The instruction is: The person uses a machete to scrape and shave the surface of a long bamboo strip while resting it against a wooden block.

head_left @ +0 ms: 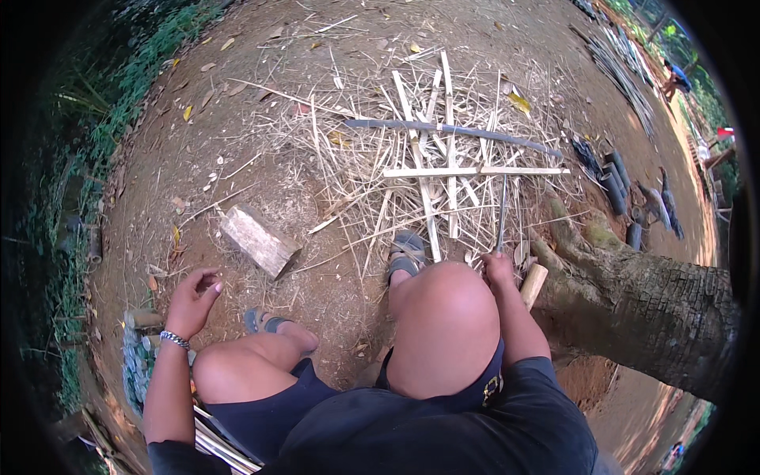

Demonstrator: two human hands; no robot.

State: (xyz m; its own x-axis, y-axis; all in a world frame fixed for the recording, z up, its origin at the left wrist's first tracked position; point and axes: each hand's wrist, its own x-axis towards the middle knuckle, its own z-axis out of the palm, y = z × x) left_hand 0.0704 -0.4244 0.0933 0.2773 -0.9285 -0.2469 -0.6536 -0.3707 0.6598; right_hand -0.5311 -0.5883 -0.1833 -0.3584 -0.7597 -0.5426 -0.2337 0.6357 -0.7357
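While the right hand has its fingers closed round a slim grey blade-like tool, the left hand holds nothing: fingers apart, loosely curled, just off the pale rough-hewn wooden block toward the ground's leafy left edge. Pale flat split strips, likely bamboo, lie crossed on the brown earth ground beyond the right knee, over straw-coloured shavings. Long dark-grey curved strip lies across them. Tool's far end is up by the nearest crosswise strip; can't tell if touching. Dark rough-barked trunk fills the ground's right side; short round pale wood piece sits by the right wrist, can't tell if it joins the tool. My read: strip splitting or trimming, between cuts. Next move calls for the left fingers on a strip, steadying it clear of the blade.
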